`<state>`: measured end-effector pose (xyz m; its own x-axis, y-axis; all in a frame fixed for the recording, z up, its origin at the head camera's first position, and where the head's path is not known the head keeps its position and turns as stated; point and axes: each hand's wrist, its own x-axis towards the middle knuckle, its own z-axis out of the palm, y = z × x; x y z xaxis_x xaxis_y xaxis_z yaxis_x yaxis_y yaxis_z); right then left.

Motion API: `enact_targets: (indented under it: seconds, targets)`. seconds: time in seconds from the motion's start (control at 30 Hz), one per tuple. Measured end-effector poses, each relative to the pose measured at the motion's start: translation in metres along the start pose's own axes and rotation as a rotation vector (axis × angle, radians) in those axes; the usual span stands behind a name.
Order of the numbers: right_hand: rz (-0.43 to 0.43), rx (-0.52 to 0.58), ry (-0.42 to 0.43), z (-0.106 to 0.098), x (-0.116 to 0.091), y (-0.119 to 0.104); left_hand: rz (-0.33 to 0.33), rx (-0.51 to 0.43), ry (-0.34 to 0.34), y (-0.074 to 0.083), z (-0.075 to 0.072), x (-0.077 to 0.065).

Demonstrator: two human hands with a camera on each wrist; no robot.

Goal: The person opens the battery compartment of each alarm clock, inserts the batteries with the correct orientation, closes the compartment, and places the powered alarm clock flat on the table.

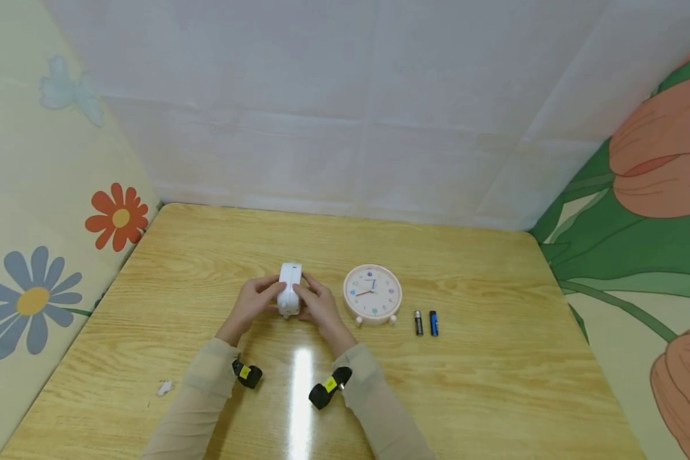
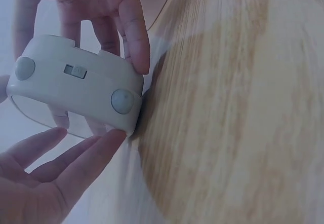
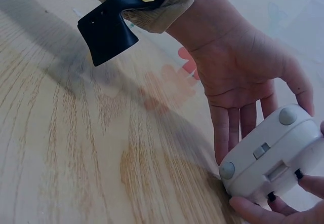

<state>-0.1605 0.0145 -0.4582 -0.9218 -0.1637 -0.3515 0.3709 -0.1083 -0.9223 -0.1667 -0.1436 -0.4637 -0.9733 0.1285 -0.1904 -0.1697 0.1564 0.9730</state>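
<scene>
Both hands hold a small white device (image 1: pixel 289 291) upright between them, low over the wooden table. My left hand (image 1: pixel 250 306) grips its left side and my right hand (image 1: pixel 323 312) its right side, thumbs on the narrow edge toward me. In the left wrist view, the device's underside (image 2: pixel 96 87) has two round grey feet and a small slide switch (image 2: pixel 75 71); its shiny face mirrors fingers. The right wrist view shows the same underside (image 3: pixel 248 158), with a slot beside the switch. Just right of the hands, a pink round clock (image 1: pixel 372 292) lies face up.
Two batteries, one black (image 1: pixel 418 323) and one blue (image 1: pixel 434 323), lie right of the pink clock. A small white scrap (image 1: pixel 165 388) is at the table's left front. White cloth (image 1: pixel 322 128) hangs behind the table (image 1: pixel 494 383), with flower-printed cloth at both sides.
</scene>
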Motion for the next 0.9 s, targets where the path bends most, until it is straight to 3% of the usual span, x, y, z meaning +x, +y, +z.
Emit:
enact_targets:
  seconds: [0.53,0.9]
  targets:
    - [-0.014,-0.01,-0.008,0.003,-0.001,-0.002,0.0,-0.111,-0.019,-0.004,-0.003,-0.002]
    - [-0.042,-0.111,0.012,0.005,-0.001,0.001,-0.016,-0.225,-0.012,-0.011,-0.006,0.0]
